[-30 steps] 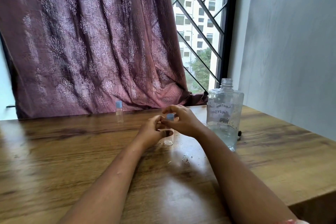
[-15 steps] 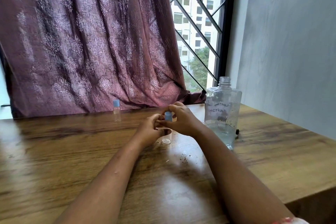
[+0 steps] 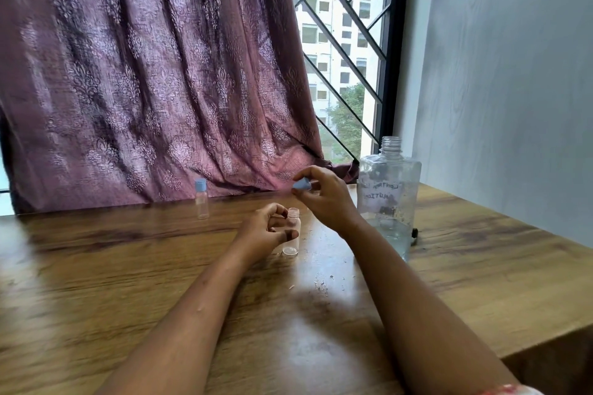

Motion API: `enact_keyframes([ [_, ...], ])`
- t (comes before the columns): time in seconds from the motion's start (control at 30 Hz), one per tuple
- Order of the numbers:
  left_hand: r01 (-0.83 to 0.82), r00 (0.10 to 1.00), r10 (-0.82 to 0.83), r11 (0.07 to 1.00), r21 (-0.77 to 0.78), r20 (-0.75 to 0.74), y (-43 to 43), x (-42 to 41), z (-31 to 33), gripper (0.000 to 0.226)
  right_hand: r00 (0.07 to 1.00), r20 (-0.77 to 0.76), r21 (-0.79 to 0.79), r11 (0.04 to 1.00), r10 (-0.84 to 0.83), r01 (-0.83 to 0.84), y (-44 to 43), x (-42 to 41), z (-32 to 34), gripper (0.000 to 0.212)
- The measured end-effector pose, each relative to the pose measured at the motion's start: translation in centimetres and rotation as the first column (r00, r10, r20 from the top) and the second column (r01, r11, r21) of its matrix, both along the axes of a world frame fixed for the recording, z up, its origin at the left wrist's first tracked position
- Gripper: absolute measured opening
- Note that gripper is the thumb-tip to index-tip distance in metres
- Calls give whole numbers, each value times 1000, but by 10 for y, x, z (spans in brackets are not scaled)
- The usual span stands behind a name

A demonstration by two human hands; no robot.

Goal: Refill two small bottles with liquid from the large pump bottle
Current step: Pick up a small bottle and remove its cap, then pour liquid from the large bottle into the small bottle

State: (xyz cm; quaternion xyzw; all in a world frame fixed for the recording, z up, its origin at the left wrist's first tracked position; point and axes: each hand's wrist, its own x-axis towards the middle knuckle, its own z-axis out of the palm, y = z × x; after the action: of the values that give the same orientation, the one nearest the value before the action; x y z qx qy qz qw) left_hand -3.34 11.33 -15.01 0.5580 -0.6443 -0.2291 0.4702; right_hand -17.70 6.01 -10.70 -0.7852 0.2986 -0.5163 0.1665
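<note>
Head view: the left hand (image 3: 266, 231) curls around an uncapped small bottle (image 3: 292, 232) standing mid-worktop (image 3: 96, 266). Above it, the right hand (image 3: 324, 199) pinches its blue cap (image 3: 301, 184). A capped second bottle (image 3: 201, 199) stands near the far edge; the open large bottle (image 3: 388, 199) stands right, bare wood on all sides.

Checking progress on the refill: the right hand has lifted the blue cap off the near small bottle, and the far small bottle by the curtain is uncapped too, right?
Not quite. The head view shows the far small bottle still capped; the rest holds.
</note>
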Motion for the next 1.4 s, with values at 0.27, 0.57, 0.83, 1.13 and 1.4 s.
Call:
enact_keyframes([
  [0.27,-66,997,67,997,-37,46,1,3,-1,31,995,62,330,942,-80,55,-13,1,-13,15],
  [0.57,-106,994,107,994,-34,21,1,7,-2,31,943,-266,293,915,-201,277,-19,1,-35,17],
  [0.83,-127,989,130,991,-45,66,1,5,-4,32,782,-581,155,912,-227,379,-15,-2,-39,33],
  [1.13,-96,993,100,993,-70,59,-4,0,-5,32,939,127,-192,921,-319,339,30,-16,4,19],
  [1.4,-54,994,63,993,-101,92,0,-17,-4,34,700,631,-280,743,-335,608,50,-59,2,18],
])
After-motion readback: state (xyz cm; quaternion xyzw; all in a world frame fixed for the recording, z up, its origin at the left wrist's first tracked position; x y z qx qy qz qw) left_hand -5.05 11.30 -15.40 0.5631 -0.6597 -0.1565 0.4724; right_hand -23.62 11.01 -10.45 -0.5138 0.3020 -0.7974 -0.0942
